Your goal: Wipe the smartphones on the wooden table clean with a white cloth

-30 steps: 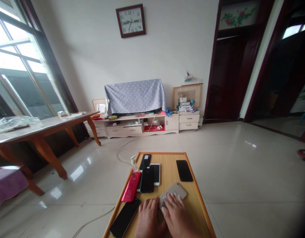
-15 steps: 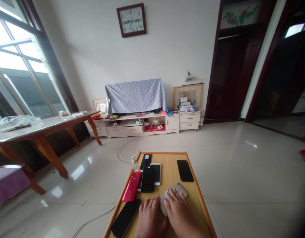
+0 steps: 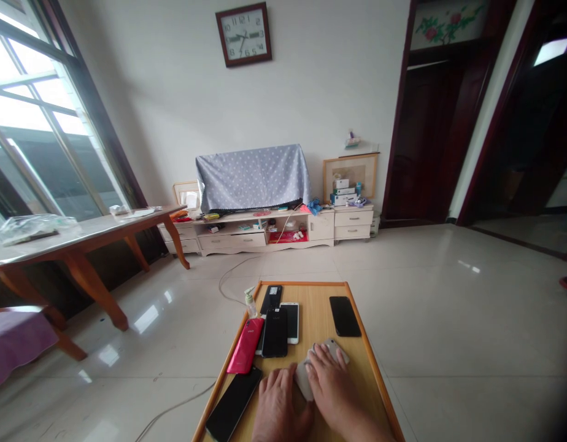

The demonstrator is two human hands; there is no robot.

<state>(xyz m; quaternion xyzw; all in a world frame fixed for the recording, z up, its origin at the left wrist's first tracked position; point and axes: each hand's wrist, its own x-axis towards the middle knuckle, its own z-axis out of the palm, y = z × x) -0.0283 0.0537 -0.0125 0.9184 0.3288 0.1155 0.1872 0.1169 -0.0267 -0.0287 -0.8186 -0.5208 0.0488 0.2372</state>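
Observation:
A silver-gold smartphone (image 3: pixel 304 382) lies back up and tilted on the small wooden table. My left hand (image 3: pixel 278 402) is at its left edge, with thumb and index finger against the phone. My right hand (image 3: pixel 332 383) lies over the phone's middle, fingers close together and pressing a small pale cloth (image 3: pixel 310 353) on its back. Most of the cloth is hidden under the fingers. The phone's upper end, with its camera, shows beyond them. To the left are a black phone (image 3: pixel 235 402), a red phone (image 3: pixel 245 347) and another black phone (image 3: pixel 275 333).
A white phone (image 3: pixel 293 322) and a dark phone (image 3: pixel 270 299) lie farther back, near a clear pump bottle (image 3: pixel 251 304). One black phone (image 3: pixel 345 316) lies at the right. The table has a raised orange rim (image 3: pixel 378 365). A cable (image 3: pixel 173 408) runs along the floor.
My right hand has slid slightly to the right and down over the phone's back. My left hand stays at the phone's edge. The other phones lie as before.

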